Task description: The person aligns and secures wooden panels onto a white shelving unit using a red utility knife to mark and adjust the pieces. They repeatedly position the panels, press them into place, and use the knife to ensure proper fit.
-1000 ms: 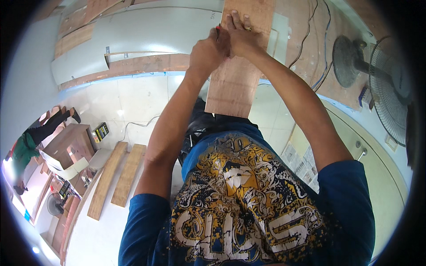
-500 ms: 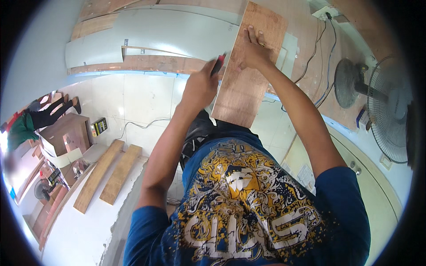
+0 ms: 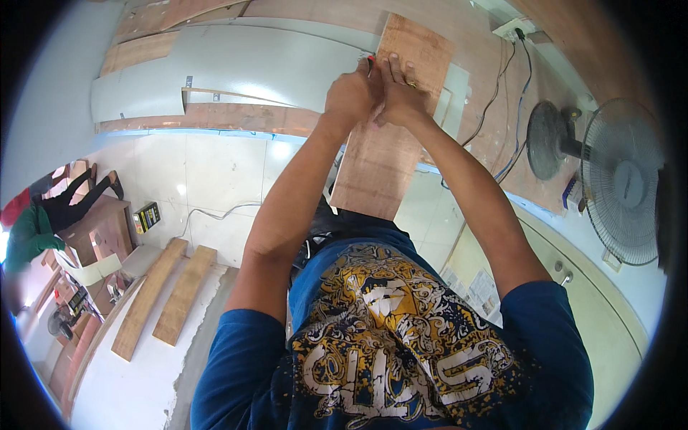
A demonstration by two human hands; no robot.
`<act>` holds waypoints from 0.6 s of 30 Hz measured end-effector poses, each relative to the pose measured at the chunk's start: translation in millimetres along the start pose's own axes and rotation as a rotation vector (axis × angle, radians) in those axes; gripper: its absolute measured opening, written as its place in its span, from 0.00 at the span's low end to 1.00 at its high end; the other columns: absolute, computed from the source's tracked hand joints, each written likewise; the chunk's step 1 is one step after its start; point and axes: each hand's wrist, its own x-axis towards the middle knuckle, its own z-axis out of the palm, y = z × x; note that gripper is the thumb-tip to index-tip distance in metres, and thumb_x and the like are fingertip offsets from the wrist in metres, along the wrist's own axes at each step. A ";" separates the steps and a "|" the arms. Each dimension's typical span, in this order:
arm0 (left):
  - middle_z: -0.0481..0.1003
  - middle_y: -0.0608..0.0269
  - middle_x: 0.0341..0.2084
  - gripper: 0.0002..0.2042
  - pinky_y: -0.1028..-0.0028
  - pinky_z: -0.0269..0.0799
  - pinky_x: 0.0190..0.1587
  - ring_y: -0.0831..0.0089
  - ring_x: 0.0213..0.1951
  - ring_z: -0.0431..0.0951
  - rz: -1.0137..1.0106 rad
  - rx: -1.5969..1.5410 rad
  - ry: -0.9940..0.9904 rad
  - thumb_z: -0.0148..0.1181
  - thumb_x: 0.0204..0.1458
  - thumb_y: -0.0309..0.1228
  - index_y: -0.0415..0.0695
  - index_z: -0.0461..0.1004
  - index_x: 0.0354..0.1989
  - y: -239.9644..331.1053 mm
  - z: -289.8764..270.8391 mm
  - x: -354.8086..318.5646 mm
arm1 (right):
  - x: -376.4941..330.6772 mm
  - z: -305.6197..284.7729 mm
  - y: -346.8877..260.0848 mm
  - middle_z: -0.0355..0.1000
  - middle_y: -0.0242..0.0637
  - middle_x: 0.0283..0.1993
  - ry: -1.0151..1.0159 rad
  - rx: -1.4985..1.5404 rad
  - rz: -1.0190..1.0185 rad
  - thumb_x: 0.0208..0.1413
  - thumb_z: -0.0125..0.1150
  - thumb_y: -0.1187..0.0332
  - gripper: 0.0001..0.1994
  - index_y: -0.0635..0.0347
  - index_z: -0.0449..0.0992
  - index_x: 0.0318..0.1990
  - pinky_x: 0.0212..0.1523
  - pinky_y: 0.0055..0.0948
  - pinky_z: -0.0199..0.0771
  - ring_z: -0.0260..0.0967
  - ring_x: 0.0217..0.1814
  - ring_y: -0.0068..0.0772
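A reddish-brown wooden board (image 3: 376, 168) lies across a pale grey sheet (image 3: 269, 61) and reaches back toward my body. My right hand (image 3: 403, 99) presses on the board's upper face with its fingers stretched out. Close beside it, my left hand (image 3: 351, 97) is closed around a red and black utility knife (image 3: 371, 60) at the board's left edge. Only the knife's far end shows past my fingers; its blade is too small to make out. The sheet rests on a wooden worktop (image 3: 279, 117).
At the right stands a fan (image 3: 623, 179), with cables (image 3: 517, 107) running from a wall outlet. Two wooden planks (image 3: 184, 297) lie on a white surface at the lower left. Farther left, another person (image 3: 32, 229) is beside a brown cabinet (image 3: 97, 218).
My left hand has moved forward and right with the knife, from beside the board to its edge near my right hand. The view has shifted slightly.
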 end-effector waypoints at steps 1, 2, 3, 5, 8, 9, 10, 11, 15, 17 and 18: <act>0.81 0.34 0.39 0.23 0.50 0.80 0.47 0.39 0.41 0.83 -0.052 -0.034 -0.015 0.48 0.67 0.45 0.38 0.71 0.58 -2.9 1.9 9.7 | -1.2 1.5 0.4 0.25 0.30 0.87 0.008 0.010 -0.005 0.29 0.89 0.56 0.75 0.44 0.35 0.82 0.69 0.80 0.56 0.23 0.87 0.58; 0.81 0.33 0.39 0.22 0.50 0.80 0.47 0.39 0.41 0.83 -0.104 -0.069 -0.031 0.47 0.68 0.45 0.38 0.72 0.56 -6.2 5.0 15.4 | -0.5 4.2 1.0 0.25 0.30 0.87 0.023 0.014 -0.014 0.28 0.89 0.57 0.75 0.44 0.35 0.82 0.69 0.80 0.56 0.23 0.87 0.58; 0.81 0.33 0.37 0.22 0.49 0.80 0.46 0.39 0.40 0.83 -0.057 -0.074 0.004 0.47 0.68 0.45 0.38 0.72 0.55 -10.2 9.9 15.8 | 1.5 6.8 2.4 0.25 0.30 0.87 0.039 0.019 -0.019 0.28 0.89 0.57 0.75 0.44 0.35 0.82 0.69 0.80 0.55 0.23 0.87 0.58; 0.81 0.33 0.35 0.21 0.49 0.81 0.44 0.38 0.38 0.83 0.037 -0.087 0.072 0.48 0.67 0.45 0.38 0.73 0.54 -19.0 19.9 14.4 | 1.9 13.0 7.1 0.25 0.29 0.87 0.043 0.024 -0.014 0.28 0.89 0.57 0.75 0.44 0.35 0.82 0.69 0.80 0.55 0.22 0.87 0.57; 0.80 0.32 0.33 0.21 0.48 0.81 0.41 0.38 0.37 0.83 0.100 -0.019 0.044 0.48 0.68 0.45 0.39 0.73 0.53 -7.1 0.7 1.6 | 2.9 12.5 4.9 0.24 0.29 0.87 0.023 0.024 -0.002 0.28 0.89 0.57 0.75 0.45 0.35 0.82 0.68 0.84 0.54 0.22 0.87 0.56; 0.80 0.32 0.35 0.20 0.48 0.81 0.41 0.38 0.37 0.83 0.084 -0.048 0.037 0.48 0.68 0.45 0.39 0.73 0.53 -11.3 1.9 2.9 | 1.5 8.8 3.2 0.23 0.28 0.87 0.022 0.016 -0.005 0.28 0.89 0.57 0.75 0.45 0.34 0.82 0.67 0.85 0.54 0.22 0.87 0.56; 0.80 0.33 0.36 0.20 0.48 0.81 0.41 0.38 0.38 0.83 0.068 -0.077 0.030 0.48 0.68 0.45 0.39 0.73 0.52 -15.9 2.7 5.9 | 0.6 4.8 1.2 0.23 0.28 0.87 0.020 0.007 -0.010 0.28 0.89 0.57 0.75 0.45 0.34 0.82 0.67 0.86 0.54 0.23 0.87 0.55; 0.81 0.34 0.38 0.20 0.49 0.81 0.40 0.38 0.38 0.83 0.051 -0.105 0.024 0.48 0.68 0.44 0.39 0.73 0.52 -19.2 4.4 8.7 | 0.4 0.9 -1.4 0.22 0.27 0.87 0.004 -0.002 0.009 0.28 0.89 0.58 0.76 0.44 0.33 0.82 0.67 0.86 0.54 0.22 0.87 0.54; 0.81 0.36 0.37 0.19 0.49 0.81 0.41 0.37 0.38 0.83 0.048 -0.001 0.008 0.50 0.67 0.44 0.39 0.74 0.50 -6.5 4.6 22.6 | -0.5 -4.5 -4.9 0.20 0.24 0.87 -0.020 -0.005 0.063 0.29 0.89 0.60 0.76 0.42 0.30 0.82 0.67 0.86 0.54 0.22 0.87 0.52; 0.81 0.38 0.30 0.19 0.47 0.79 0.41 0.36 0.37 0.82 -0.055 -0.105 0.035 0.52 0.66 0.45 0.39 0.76 0.48 -16.6 16.8 26.1 | 0.3 -2.1 -5.4 0.20 0.23 0.87 -0.020 -0.010 0.057 0.30 0.89 0.60 0.76 0.42 0.31 0.82 0.67 0.86 0.55 0.22 0.87 0.51; 0.81 0.38 0.30 0.19 0.46 0.79 0.41 0.36 0.36 0.82 0.009 -0.079 0.042 0.53 0.65 0.44 0.39 0.75 0.49 -13.4 15.2 22.5 | 2.2 -1.4 -3.0 0.21 0.23 0.87 -0.017 -0.018 0.057 0.30 0.89 0.60 0.76 0.42 0.31 0.82 0.67 0.86 0.55 0.22 0.87 0.51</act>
